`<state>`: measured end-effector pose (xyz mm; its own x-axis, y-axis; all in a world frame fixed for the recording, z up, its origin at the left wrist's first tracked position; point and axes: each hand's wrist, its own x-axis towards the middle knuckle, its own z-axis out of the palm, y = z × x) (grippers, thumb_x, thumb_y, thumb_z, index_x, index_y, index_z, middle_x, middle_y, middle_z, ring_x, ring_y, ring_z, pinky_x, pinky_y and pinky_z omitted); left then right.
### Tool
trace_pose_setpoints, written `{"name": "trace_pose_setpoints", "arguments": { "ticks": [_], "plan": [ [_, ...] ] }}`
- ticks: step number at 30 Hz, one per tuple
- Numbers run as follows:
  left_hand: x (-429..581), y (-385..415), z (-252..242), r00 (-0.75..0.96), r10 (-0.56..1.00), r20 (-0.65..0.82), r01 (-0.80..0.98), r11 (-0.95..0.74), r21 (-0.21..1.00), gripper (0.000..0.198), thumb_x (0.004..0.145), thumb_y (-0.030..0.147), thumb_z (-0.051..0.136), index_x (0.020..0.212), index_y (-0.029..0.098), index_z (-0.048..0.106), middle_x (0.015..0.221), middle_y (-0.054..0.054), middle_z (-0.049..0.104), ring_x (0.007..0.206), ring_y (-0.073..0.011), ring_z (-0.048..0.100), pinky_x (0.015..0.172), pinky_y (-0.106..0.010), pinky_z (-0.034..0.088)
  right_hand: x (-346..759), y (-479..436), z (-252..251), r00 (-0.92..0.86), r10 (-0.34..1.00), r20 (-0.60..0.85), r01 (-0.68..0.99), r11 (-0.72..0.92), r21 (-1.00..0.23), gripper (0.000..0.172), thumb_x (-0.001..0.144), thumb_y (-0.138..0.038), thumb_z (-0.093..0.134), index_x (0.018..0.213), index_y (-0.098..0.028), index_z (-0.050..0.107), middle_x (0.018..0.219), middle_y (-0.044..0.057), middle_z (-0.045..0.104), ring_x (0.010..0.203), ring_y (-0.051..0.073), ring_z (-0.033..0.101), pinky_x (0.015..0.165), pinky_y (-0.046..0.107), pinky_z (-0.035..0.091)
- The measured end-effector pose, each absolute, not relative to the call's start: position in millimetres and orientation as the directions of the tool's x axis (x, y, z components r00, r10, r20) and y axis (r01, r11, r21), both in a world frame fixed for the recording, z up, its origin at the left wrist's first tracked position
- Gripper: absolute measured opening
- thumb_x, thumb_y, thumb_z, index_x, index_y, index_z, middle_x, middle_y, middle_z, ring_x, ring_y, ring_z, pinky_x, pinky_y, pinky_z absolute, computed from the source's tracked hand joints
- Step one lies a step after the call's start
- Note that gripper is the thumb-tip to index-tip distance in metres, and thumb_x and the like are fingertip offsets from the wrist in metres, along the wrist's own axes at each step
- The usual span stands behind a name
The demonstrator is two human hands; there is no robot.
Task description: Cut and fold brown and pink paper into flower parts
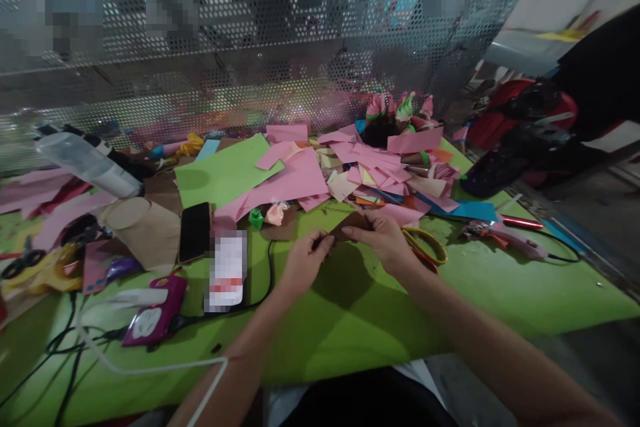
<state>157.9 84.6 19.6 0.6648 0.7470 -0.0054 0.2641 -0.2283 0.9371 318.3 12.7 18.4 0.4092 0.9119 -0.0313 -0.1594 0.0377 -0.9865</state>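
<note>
Between my two hands is a small piece of brown paper (345, 225), held just above the green tabletop (350, 313). My left hand (309, 255) pinches its left end with thumb and fingertips. On the other side, my right hand (377, 235) grips it, thumb on top and fingers behind. Beside my right hand lie scissors with yellow and orange handles (426, 247), partly hidden by the wrist. Left of my hands sit a small green crumpled piece (256, 218) and a pale pink one (275, 214).
Pink paper strips (367, 163) and a green sheet (220, 170) pile up behind. Finished cone shapes (385, 113) stand at the back. A pink glue gun (515, 237) lies right, a phone (195, 232) and purple corded box (156, 310) left. A perforated metal panel (200, 87) borders the table.
</note>
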Motion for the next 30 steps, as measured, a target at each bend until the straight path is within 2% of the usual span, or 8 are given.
{"name": "trace_pose_setpoints", "arguments": {
  "ticks": [6,12,18,24,30],
  "plan": [
    [159,85,19,0.682,0.731,-0.029,0.257,-0.202,0.945,0.029,0.088,0.042,0.052,0.069,0.020,0.054,0.060,0.003,0.055,0.057,-0.0136,0.049,0.055,-0.025,0.036,320,13,20,0.398,0.916,-0.043,-0.204,0.042,-0.978,0.027,0.059,-0.037,0.086,0.075,-0.019,0.073,0.073,0.001,0.074,0.066,0.017,0.064,0.068,0.032,0.053],
    [156,87,18,0.645,0.764,-0.028,0.275,-0.198,0.941,0.029,0.090,0.041,0.051,0.074,0.019,0.060,0.065,0.000,0.062,0.057,-0.0134,0.051,0.055,-0.025,0.038,324,12,19,0.447,0.894,-0.026,-0.159,0.051,-0.986,0.029,0.061,-0.041,0.085,0.074,-0.019,0.070,0.072,0.002,0.073,0.065,0.018,0.064,0.068,0.033,0.053],
    [154,86,25,0.579,0.815,-0.009,0.176,-0.114,0.978,0.026,0.090,0.040,0.051,0.078,0.018,0.060,0.074,-0.002,0.067,0.063,-0.0135,0.054,0.060,-0.025,0.043,330,12,17,0.506,0.861,-0.052,-0.211,0.064,-0.975,0.028,0.061,-0.040,0.085,0.074,-0.022,0.068,0.071,0.001,0.072,0.064,0.018,0.064,0.066,0.033,0.054],
    [155,83,24,0.608,0.794,-0.012,0.181,-0.123,0.976,0.022,0.086,0.040,0.057,0.084,0.018,0.063,0.075,-0.001,0.065,0.065,-0.0136,0.053,0.060,-0.025,0.041,327,12,19,0.486,0.872,-0.064,-0.224,0.053,-0.973,0.029,0.060,-0.041,0.086,0.072,-0.022,0.069,0.069,0.001,0.071,0.063,0.017,0.063,0.063,0.031,0.052],
    [157,84,21,0.603,0.795,-0.066,0.195,-0.068,0.978,0.015,0.083,0.031,0.056,0.076,0.018,0.060,0.068,0.001,0.059,0.062,-0.0125,0.048,0.059,-0.024,0.036,323,9,22,0.446,0.894,-0.046,-0.214,0.056,-0.975,0.023,0.063,-0.038,0.084,0.071,-0.021,0.070,0.071,0.001,0.071,0.063,0.016,0.062,0.065,0.031,0.052]
  ]
}}
